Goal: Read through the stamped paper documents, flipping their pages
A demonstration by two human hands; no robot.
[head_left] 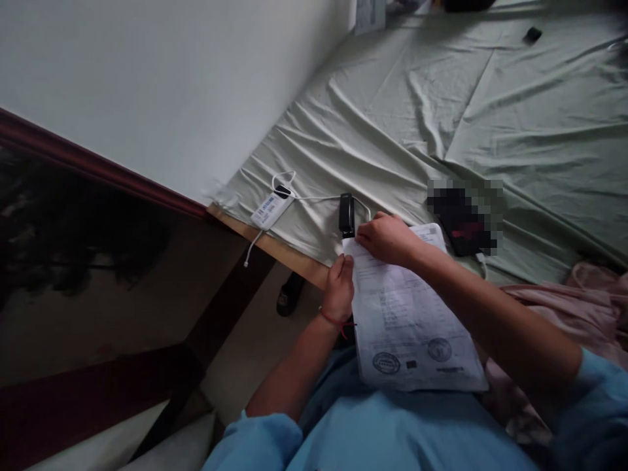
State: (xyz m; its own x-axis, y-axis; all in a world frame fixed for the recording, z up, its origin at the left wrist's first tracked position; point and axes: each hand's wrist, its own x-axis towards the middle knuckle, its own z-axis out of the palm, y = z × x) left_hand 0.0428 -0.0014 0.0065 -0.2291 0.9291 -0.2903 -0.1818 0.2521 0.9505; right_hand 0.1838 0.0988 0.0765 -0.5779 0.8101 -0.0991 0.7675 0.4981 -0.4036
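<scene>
Two hands meet at one printed white paper sheet [412,314] on your lap: your left hand [338,288] pinches its corner, your right hand [387,239] presses its top, beside one black stapler [346,213].

Home bedroom. Bed [441,111] with wrinkled pale green sheet on a wooden frame, pushed against a plain white wall [161,85]. Power bank [271,209] with white cable lying on the sheet, tiled floor [245,353] below.
</scene>
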